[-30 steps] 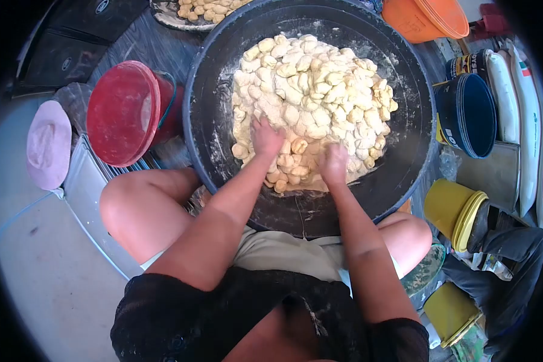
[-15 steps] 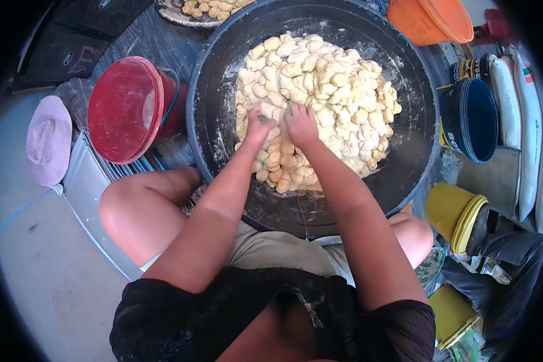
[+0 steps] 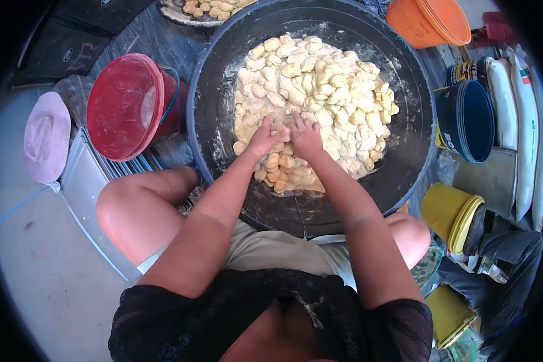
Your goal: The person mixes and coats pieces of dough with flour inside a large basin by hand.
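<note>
A heap of pale, flour-dusted dough lumps [image 3: 338, 90] fills the middle of a large round black tub [image 3: 413, 120] in front of my lap. Both hands are at the near left side of the heap, almost touching each other. My left hand [image 3: 265, 140] has its thumb and fingers bent toward my right hand; what lies in them, if anything, is hidden. My right hand [image 3: 306, 137] rests over the dough, palm down, with its fingers apart. Just below the hands sit several browner lumps [image 3: 276, 171].
On the left stand a red bucket [image 3: 123, 108] and a pink hat [image 3: 46, 137]. A tray of similar lumps [image 3: 190, 17] lies beyond the tub. To the right are an orange bucket [image 3: 425, 23], a dark blue bucket [image 3: 476, 120], yellow buckets [image 3: 443, 208], white sacks [image 3: 526, 133] and another person's leg [image 3: 507, 271].
My hands have come closer together and slightly nearer my body. Dough just beyond my left hand looks flatter and more floury. The view has shifted slightly.
</note>
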`<state>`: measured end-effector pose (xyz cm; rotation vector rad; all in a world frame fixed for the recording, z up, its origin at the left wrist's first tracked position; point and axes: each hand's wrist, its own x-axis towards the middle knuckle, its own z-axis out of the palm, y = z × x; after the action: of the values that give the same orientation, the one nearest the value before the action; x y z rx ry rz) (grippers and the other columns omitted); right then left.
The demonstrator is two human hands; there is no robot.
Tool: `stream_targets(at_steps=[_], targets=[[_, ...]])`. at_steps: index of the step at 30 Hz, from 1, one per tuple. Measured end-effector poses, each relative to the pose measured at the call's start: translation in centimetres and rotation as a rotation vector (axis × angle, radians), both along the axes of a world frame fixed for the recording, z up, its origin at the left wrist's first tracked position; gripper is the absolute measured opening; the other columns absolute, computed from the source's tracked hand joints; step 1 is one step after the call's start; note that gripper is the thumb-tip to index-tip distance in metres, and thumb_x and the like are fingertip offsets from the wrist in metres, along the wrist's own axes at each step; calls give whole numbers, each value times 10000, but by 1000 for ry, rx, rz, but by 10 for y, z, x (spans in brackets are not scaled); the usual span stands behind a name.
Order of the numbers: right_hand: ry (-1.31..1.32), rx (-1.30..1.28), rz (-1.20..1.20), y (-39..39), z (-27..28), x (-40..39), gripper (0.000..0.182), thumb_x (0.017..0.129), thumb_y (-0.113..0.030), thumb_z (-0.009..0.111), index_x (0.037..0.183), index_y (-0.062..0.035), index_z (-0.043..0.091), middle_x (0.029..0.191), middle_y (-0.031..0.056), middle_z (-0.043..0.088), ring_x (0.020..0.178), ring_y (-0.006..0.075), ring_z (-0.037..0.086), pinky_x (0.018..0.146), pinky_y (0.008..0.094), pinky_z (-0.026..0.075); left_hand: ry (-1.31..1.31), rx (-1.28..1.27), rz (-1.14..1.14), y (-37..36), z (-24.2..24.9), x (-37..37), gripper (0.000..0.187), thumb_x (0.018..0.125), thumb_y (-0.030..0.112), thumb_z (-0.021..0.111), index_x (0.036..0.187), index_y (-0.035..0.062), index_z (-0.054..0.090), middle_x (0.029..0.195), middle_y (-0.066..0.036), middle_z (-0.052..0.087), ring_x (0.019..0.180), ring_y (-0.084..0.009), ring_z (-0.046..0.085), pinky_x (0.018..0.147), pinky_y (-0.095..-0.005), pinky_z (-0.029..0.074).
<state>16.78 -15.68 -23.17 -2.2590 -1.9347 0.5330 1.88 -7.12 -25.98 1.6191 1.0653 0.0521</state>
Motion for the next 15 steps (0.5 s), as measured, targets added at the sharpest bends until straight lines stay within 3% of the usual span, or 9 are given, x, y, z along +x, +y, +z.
stream_targets(at_steps=[3, 5, 6, 9, 10, 12, 13, 14, 15], targets=[[-83, 76, 86, -10, -23, -11, 376, 823, -153, 556, 1195, -105, 535, 1245, 97, 471, 1188, 285, 435, 1011, 562, 278, 123, 175, -81, -4, -10, -2, 638, 809, 600, 590, 1103, 34, 592, 1158, -179, 564, 1095, -372, 535, 981, -427, 387], [-16, -96, 209, -17, 5, -3, 346, 831, -152, 543, 1173, -96, 537, 1209, 110, 502, 1186, 290, 442, 1020, 536, 292, 182, 414, -240, -18, 5, -5, 653, 834, 623, 533, 1104, 31, 593, 1120, -174, 577, 1067, -376, 541, 972, -452, 382], [46, -165, 257, -22, 21, 1, 329, 839, -157, 531, 1162, -99, 544, 1206, 110, 514, 1191, 289, 445, 1024, 525, 309, 90, 262, -316, -22, 16, -5, 629, 822, 596, 544, 1131, 50, 584, 1064, -158, 589, 1034, -369, 550, 954, -470, 379], [162, -252, 434, -61, 14, 20, 305, 847, -174, 522, 1140, -94, 550, 1170, 117, 546, 1159, 296, 485, 982, 473, 382, 226, 326, -655, -45, 81, 2, 452, 816, 444, 628, 1064, 66, 609, 1054, -150, 595, 1028, -359, 546, 967, -452, 356], [186, -262, 500, -68, 13, 24, 301, 848, -180, 524, 1134, -91, 550, 1153, 121, 556, 1140, 301, 504, 959, 452, 410, 172, 314, -634, -55, 79, -1, 447, 802, 422, 643, 1068, 65, 608, 1067, -153, 593, 1034, -355, 548, 971, -457, 354], [269, -259, 406, -73, 12, 29, 307, 849, -196, 532, 1135, -87, 548, 1136, 124, 571, 1092, 323, 531, 927, 419, 437, 62, 287, -595, -71, 70, -2, 445, 773, 380, 674, 1078, 63, 606, 1095, -157, 588, 1044, -347, 552, 979, -468, 351], [316, -263, 339, -80, 13, 30, 310, 850, -205, 536, 1136, -85, 547, 1127, 126, 578, 1069, 334, 544, 911, 402, 450, 125, 448, -527, -74, 65, 1, 443, 763, 358, 688, 1083, 62, 607, 1109, -158, 585, 1052, -335, 556, 977, -460, 362], [637, -93, 10, -71, 9, 28, 350, 846, -225, 546, 1167, -86, 533, 1231, 153, 522, 1198, 366, 466, 984, 495, 406, 192, 606, -448, -74, 61, -1, 442, 754, 336, 701, 1088, 61, 607, 1123, -158, 582, 1060, -324, 559, 975, -452, 373], [386, -33, -4, -70, 10, 20, 382, 833, -231, 562, 1186, -91, 528, 1272, 157, 487, 1241, 376, 417, 998, 541, 377, 259, 764, -360, -70, 57, -2, 443, 745, 314, 715, 1093, 60, 608, 1137, -159, 579, 1068, -312, 563, 974, -444, 384]])
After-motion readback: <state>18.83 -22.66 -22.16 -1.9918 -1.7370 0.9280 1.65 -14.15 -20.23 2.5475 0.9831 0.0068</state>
